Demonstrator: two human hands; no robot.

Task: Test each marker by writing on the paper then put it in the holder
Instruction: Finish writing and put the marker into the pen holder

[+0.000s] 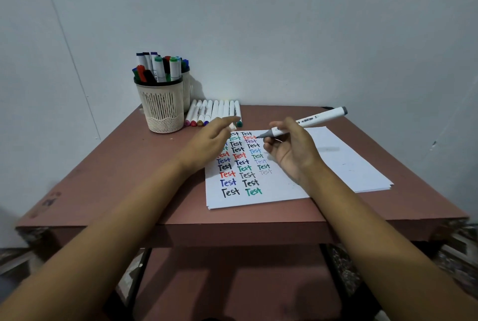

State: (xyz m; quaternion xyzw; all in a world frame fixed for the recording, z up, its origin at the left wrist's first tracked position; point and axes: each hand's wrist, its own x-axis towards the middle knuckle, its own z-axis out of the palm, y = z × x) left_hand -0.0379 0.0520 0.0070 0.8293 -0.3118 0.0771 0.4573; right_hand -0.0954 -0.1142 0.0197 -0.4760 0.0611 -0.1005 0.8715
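- Desk: brown and carries everything. Both forearms reach in over its near edge.
- Paper: white stack lying under both hands. It has three columns of "Test" in black, red, blue and green. The third column ends in a faint grey word just nearer than the right hand.
- Holder: cream slotted cup, beyond and outward of the left hand, already crowded. Judgement: the drop-in needs a gap, so go in steep, tip down.
- Row of markers: white barrels with coloured caps, lying just beyond the left hand.
- Right hand: fingers curled round the marker, held clear above the paper.
- Marker: white barrel with a printed label, grey at both ends. The tapered end points at the left hand.
- Left hand: fingertips pinch a small pale piece, probably the cap, though I cannot tell for sure. Judgement: this is a capping or uncapping step. Align the cap with the barrel axis, push straight, and keep the left hand off fresh ink.
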